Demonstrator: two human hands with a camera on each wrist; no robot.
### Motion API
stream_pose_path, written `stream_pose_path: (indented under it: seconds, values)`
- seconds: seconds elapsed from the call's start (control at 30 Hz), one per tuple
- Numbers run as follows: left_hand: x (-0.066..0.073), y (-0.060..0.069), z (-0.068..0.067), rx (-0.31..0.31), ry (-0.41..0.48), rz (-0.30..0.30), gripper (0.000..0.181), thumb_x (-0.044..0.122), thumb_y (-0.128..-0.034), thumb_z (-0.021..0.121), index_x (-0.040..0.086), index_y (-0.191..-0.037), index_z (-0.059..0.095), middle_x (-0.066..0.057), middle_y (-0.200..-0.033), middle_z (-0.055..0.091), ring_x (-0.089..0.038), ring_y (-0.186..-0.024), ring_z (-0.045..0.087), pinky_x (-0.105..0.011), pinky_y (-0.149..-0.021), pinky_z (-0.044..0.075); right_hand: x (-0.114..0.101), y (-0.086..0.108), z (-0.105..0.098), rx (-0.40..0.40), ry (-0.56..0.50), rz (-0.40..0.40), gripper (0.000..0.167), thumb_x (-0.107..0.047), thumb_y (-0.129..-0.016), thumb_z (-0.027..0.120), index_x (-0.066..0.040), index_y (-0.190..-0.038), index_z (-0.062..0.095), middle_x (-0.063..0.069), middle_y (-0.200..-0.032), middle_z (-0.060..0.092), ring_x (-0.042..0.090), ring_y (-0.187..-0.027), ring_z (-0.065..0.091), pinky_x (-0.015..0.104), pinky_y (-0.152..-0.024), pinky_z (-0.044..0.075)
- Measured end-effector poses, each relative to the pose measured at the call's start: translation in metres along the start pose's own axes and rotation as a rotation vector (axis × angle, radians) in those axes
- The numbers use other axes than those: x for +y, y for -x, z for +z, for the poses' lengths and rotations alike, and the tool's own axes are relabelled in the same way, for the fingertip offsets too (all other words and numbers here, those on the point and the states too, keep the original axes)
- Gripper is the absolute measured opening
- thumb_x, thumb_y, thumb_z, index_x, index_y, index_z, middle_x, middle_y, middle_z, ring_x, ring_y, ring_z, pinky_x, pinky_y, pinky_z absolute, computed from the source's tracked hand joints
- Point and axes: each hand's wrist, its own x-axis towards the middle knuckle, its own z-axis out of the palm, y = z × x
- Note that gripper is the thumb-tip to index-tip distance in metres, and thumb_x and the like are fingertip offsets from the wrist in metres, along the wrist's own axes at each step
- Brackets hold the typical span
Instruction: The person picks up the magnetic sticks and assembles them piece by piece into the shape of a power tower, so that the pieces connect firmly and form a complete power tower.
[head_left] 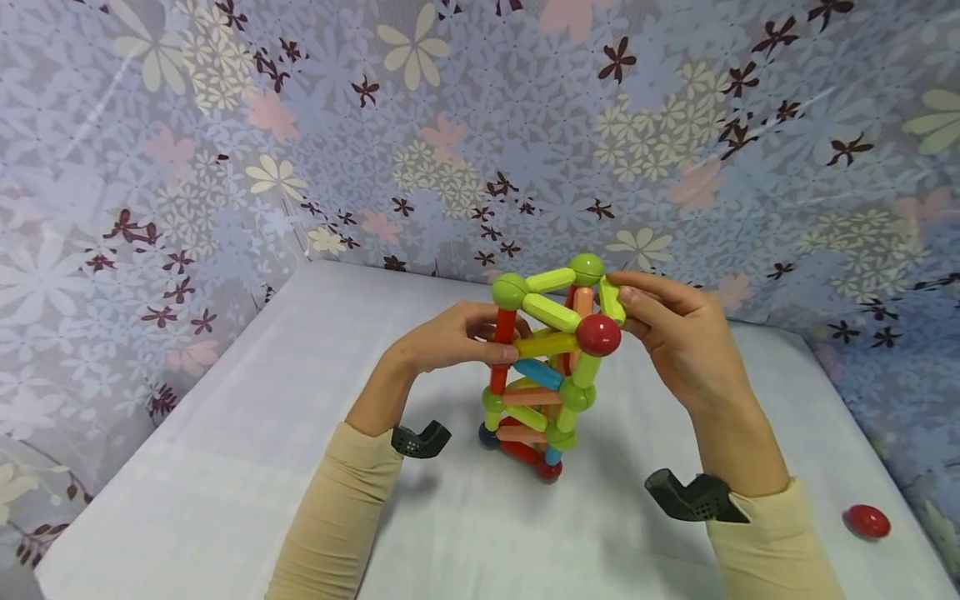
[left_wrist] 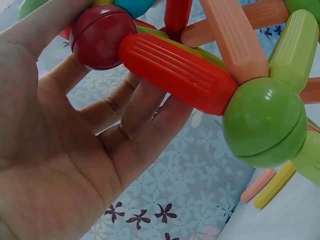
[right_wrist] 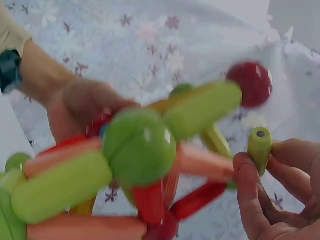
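Note:
A tall tower (head_left: 531,396) of coloured magnetic sticks and balls stands upright on the white table. My left hand (head_left: 450,340) grips its upper left side, with the thumb in front and fingers behind; in the left wrist view the fingers are around a dark red ball (left_wrist: 102,37) and a red stick (left_wrist: 177,72). Between thumb and fingers, my right hand (head_left: 690,342) pinches a yellow-green magnetic stick (head_left: 611,302) at the top right. One end of this stick (right_wrist: 260,145) points up in the right wrist view. A glossy red ball (head_left: 598,335) and two green balls (head_left: 510,292) form top corners.
A red rounded piece (head_left: 868,522) lies on the white table (head_left: 225,467) at the far right. Loose pink (left_wrist: 258,185) and yellow (left_wrist: 275,185) sticks show in the left wrist view. Flower-patterned fabric (head_left: 480,125) rises behind the table and along its sides.

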Motion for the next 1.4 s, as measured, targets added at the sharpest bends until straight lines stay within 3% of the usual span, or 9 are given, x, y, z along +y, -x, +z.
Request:
stream_pose_path:
  seconds: [0.17,0.43,0.6,0.77,0.9,1.07,1.23,1.4]
  values:
    - [0.001,0.000,0.000,0.001,0.000,0.002,0.056,0.047,-0.0826,0.073,0.003,-0.116,0.062,-0.012,-0.115,0.061,-0.029,-0.104,0.061,-0.045,-0.080,0.053,-0.010,0.002,0.009,-0.070,0.041,-0.010,0.030,0.001,-0.096,0.054,0.012,-0.124,0.058,0.017,-0.118,0.060,0.022,-0.095,0.061,0.029,-0.086,0.051]
    - [0.000,0.001,0.000,-0.001,0.014,0.002,0.058,0.047,-0.0825,0.072,0.001,-0.116,0.061,-0.013,-0.115,0.061,-0.029,-0.105,0.060,-0.045,-0.081,0.053,-0.009,0.004,0.012,-0.074,0.172,0.002,0.033,-0.008,-0.099,0.053,0.004,-0.129,0.057,0.015,-0.122,0.059,0.022,-0.095,0.060,0.028,-0.087,0.050]
    - [0.000,0.001,0.000,-0.007,0.029,0.003,0.057,0.045,-0.0833,0.073,0.000,-0.117,0.061,-0.014,-0.116,0.061,-0.030,-0.105,0.060,-0.046,-0.081,0.053,-0.004,0.012,0.009,-0.126,0.198,-0.069,0.038,-0.019,-0.100,0.052,0.003,-0.132,0.050,0.019,-0.109,0.060,0.027,-0.090,0.058,0.029,-0.083,0.050]
    - [0.000,0.001,0.000,0.000,0.013,-0.004,0.059,0.048,-0.0817,0.073,0.002,-0.117,0.061,-0.013,-0.115,0.061,-0.030,-0.104,0.060,-0.045,-0.080,0.053,0.000,0.020,0.009,-0.216,0.277,-0.135,0.054,-0.030,-0.095,0.061,0.002,-0.136,0.048,0.021,-0.116,0.057,0.028,-0.097,0.057,0.029,-0.082,0.048]
    - [0.001,0.000,0.000,-0.007,0.002,-0.004,0.061,0.049,-0.0816,0.073,0.003,-0.119,0.061,-0.012,-0.117,0.061,-0.029,-0.103,0.060,-0.045,-0.079,0.053,0.002,0.021,0.009,-0.246,0.222,-0.178,0.059,-0.011,-0.089,0.070,0.006,-0.139,0.044,0.025,-0.119,0.056,0.031,-0.102,0.058,0.029,-0.082,0.051]
    - [0.000,0.000,0.000,-0.006,0.003,-0.009,0.059,0.048,-0.0820,0.072,0.003,-0.119,0.061,-0.011,-0.117,0.062,-0.029,-0.104,0.060,-0.045,-0.080,0.053,0.003,0.021,0.009,-0.264,0.138,-0.171,0.063,0.012,-0.083,0.066,0.009,-0.140,0.040,0.028,-0.122,0.054,0.033,-0.107,0.057,0.033,-0.086,0.051]
    - [0.000,0.001,0.001,-0.003,0.019,-0.010,0.061,0.049,-0.0816,0.073,0.001,-0.117,0.061,-0.013,-0.114,0.062,-0.030,-0.102,0.060,-0.045,-0.079,0.053,0.003,0.022,0.010,-0.266,0.170,-0.109,0.067,0.014,-0.083,0.064,0.004,-0.143,0.039,0.026,-0.124,0.052,0.035,-0.110,0.055,0.035,-0.089,0.050]
    - [-0.001,0.002,0.001,-0.002,0.013,-0.012,0.060,0.049,-0.0818,0.072,0.001,-0.117,0.061,-0.013,-0.113,0.062,-0.030,-0.100,0.060,-0.045,-0.079,0.053,0.003,0.025,0.013,-0.209,0.281,-0.088,0.067,0.016,-0.078,0.068,0.000,-0.138,0.041,0.022,-0.114,0.055,0.033,-0.099,0.057,0.031,-0.084,0.051]
